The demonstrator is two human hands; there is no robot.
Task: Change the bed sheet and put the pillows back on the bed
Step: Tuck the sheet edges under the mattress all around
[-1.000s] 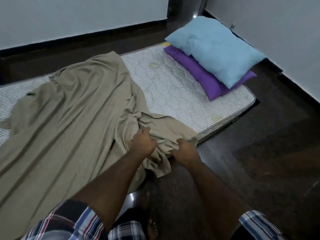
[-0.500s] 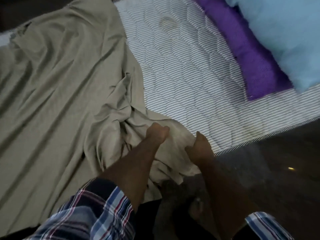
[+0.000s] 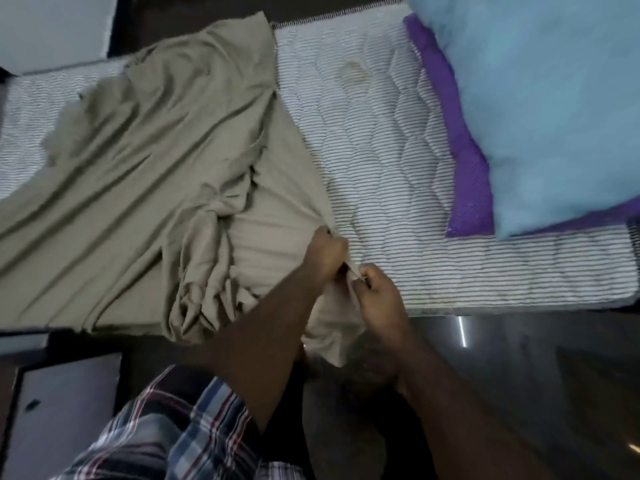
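- Dark, glossy floor (image 3: 519, 375) runs along the near side of a low mattress (image 3: 381, 150), whose quilted cover is white with thin dark stripes and a wavy stitched pattern.
- Across the mattress lies a khaki bed sheet (image 3: 156, 150), soft and creased, its long folds running from the far edge toward the near left; it covers the left and middle part, and the right part of the mattress is bare.
- One bunched corner of the sheet hangs off the near edge of the mattress, down toward the floor.
- The left hand (image 3: 323, 254) reaches forward with the forearm stretched out, its fingers curled round the sheet's edge, knuckles up.
- The right hand (image 3: 379, 296) sits just beside it, fingers pinching the same edge of cloth; the two hands nearly touch.
- A plump light-blue pillow (image 3: 536, 98) lies on a flatter purple pillow (image 3: 460, 143) at the right end of the mattress.
- Plaid sleeves (image 3: 180, 427) in blue, white and red show at the bottom.
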